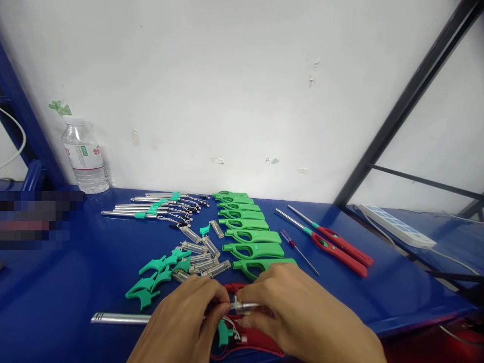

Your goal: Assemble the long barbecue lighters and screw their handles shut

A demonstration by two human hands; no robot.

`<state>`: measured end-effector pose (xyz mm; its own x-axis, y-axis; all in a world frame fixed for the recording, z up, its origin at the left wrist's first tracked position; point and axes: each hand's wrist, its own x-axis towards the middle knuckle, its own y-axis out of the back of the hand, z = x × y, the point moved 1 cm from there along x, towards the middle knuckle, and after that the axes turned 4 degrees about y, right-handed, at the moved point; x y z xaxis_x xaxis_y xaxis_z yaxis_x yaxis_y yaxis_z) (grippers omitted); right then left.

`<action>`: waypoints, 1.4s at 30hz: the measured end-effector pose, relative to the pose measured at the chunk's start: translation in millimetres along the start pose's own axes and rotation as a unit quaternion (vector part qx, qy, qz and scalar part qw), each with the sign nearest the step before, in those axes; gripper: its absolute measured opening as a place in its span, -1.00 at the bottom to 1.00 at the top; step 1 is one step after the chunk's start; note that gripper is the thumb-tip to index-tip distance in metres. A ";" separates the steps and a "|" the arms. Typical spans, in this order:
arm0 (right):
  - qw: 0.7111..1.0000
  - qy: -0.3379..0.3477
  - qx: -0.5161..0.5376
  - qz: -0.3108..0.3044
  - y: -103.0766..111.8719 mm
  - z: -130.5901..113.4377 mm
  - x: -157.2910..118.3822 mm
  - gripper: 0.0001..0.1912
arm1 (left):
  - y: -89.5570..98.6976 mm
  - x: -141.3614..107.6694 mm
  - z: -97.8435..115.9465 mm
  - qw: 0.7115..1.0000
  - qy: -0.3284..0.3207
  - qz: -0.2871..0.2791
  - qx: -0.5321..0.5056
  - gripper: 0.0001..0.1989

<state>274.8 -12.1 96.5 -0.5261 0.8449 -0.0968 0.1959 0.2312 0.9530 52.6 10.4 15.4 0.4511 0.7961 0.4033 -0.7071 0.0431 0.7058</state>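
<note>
In front of me my right hand grips a clear lighter fuel tank, valve end pointing left. My left hand pinches at that valve end; whatever lies between its fingertips is too small to make out. Beneath both hands is a red lighter shell with thin white wires and a teal trigger in it. A metal lighter tube sticks out to the left from under my left hand.
Loose teal triggers, several clear fuel tanks and wired metal tubes lie at left. Green lighter shells form a column. Rightward are a screwdriver, two red lighters and a power strip. A water bottle stands back left.
</note>
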 end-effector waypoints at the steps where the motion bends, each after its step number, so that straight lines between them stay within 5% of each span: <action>1: 1.000 0.000 -0.002 -0.003 -0.1 0.2 0.4 -0.81 | -0.9 -0.1 0.2 1.000 0.005 0.000 0.000 -0.75; 9: 0.999 0.043 0.027 0.003 3.6 3.6 0.3 -0.79 | -0.3 1.5 1.5 0.999 0.030 -0.009 -0.010 -0.74; 21: 0.999 0.021 0.032 0.038 -0.3 3.9 1.0 -0.83 | 1.9 0.9 2.2 0.995 0.074 -0.070 -0.009 -0.70; 31: 0.998 0.022 0.042 0.052 0.2 6.2 -4.1 -0.89 | 5.3 1.8 0.2 0.994 0.101 -0.051 -0.001 -0.75; 42: 0.996 0.012 0.072 0.042 1.9 8.6 -5.8 -0.81 | 3.7 1.1 -3.2 0.999 0.044 -0.030 -0.011 -0.75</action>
<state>285.4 -12.4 96.4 -0.5220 0.8529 -0.0094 0.3563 0.2281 0.9061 48.7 13.5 16.6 0.4440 0.8415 0.3077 -0.6929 0.1048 0.7134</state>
